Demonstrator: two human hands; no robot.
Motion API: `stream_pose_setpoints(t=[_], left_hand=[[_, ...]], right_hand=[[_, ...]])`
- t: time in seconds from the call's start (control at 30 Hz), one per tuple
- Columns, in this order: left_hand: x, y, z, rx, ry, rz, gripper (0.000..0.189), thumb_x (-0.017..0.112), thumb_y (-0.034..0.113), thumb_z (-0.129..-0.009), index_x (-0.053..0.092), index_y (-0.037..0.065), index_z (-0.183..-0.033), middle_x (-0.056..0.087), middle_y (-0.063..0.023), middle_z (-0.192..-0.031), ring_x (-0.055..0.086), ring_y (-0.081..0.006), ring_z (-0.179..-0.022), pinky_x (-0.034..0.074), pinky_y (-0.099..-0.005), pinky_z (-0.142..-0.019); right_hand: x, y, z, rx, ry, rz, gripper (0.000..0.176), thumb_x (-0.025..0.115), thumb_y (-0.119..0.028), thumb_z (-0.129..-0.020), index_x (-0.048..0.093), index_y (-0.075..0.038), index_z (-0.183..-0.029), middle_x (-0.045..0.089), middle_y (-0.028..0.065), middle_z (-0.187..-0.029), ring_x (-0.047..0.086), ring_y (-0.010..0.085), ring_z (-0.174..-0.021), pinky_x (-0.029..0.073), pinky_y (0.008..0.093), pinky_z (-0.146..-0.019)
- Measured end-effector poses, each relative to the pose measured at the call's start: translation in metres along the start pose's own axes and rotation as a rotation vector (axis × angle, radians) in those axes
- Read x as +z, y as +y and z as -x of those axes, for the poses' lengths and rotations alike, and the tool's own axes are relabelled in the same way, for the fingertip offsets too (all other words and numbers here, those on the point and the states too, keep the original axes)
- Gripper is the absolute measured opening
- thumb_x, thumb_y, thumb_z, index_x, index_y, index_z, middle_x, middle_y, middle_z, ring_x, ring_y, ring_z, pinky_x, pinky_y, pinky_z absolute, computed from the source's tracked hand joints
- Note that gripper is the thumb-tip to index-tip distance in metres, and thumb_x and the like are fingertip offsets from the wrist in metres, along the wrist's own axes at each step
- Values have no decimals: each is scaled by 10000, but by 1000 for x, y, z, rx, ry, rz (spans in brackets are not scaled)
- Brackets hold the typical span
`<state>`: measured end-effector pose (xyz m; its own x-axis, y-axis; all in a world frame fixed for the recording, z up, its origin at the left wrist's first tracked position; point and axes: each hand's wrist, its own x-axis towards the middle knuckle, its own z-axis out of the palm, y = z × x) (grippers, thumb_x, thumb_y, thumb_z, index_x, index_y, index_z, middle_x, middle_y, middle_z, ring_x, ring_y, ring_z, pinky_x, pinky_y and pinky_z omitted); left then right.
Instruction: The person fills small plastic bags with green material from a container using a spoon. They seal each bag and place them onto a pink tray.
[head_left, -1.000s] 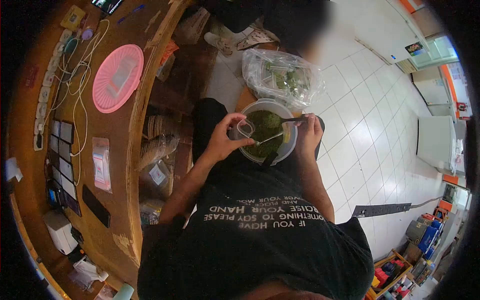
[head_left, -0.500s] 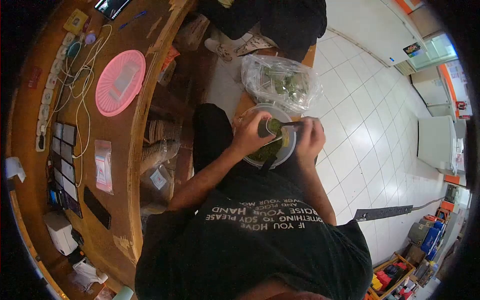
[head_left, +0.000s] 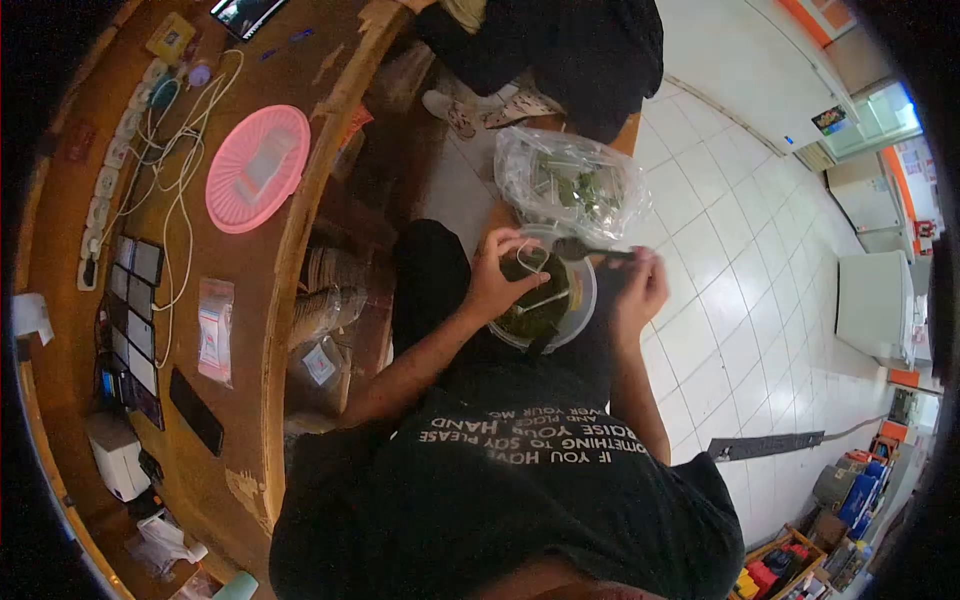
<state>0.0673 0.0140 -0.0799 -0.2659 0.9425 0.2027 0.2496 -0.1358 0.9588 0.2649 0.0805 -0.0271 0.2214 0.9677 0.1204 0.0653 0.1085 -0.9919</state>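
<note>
Filling step. My left hand [head_left: 497, 285], grip pinching the small clear container [head_left: 527, 262] over the bowl [head_left: 592, 298]; right hand [head_left: 640, 290] closed on the spoon [head_left: 592, 251] above the bowl's rim. I'd tip slowly, so spills land in the bowl.

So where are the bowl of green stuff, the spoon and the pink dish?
bowl [head_left: 592, 292]: head view, on its right-hand rim.
spoon [head_left: 585, 250]: head view, on the dark handle near its scoop.
pink dish [head_left: 232, 196]: head view, on bare pink surface near its lower edge.
</note>
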Motion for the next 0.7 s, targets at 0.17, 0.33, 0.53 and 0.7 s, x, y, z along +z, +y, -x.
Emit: stream_pose_setpoints(t=[0.17, 0.33, 0.53, 0.7], left_hand=[[-7, -9, 1, -359, -30, 746, 333, 597, 172, -967, 521, -3, -1239, 610, -122, -1281, 571, -207, -1180, 439, -361, -1018], [-23, -2, 6, -281, -92, 675, 344, 437, 231, -1044, 616, -22, -1193, 620, -98, -1277, 565, -196, -1185, 405, -335, -1042], [-28, 32, 7, -148, -83, 321, 332, 480, 223, -1038, 669, -36, -1122, 688, -106, -1127, 625, -161, -1044, 462, -302, -943], [-31, 52, 4, -194, 70, 263, 240, 603, 161, -979, 702, -54, -1021, 734, -80, -933, 656, -108, -904, 509, -265, -808]], right_hand=[[-4, 99, 27, -470, -1014, 771, 153, 640, -128, -886, 687, -15, -977, 687, 185, -892, 667, 348, -858, 517, 422, -780], [19, 14, 25, -322, -1071, 552, 221, 724, -106, -830, 719, -31, -1038, 711, 155, -985, 669, 326, -928, 505, 373, -870], [30, 0, 14, -99, -862, 140, 166, 728, -83, -834, 721, 4, -975, 717, 122, -939, 660, 173, -860, 496, 297, -797], [34, -27, 19, -201, -759, 211, 94, 707, -6, -834, 726, 4, -926, 715, 98, -885, 642, 142, -827, 495, 287, -763]])
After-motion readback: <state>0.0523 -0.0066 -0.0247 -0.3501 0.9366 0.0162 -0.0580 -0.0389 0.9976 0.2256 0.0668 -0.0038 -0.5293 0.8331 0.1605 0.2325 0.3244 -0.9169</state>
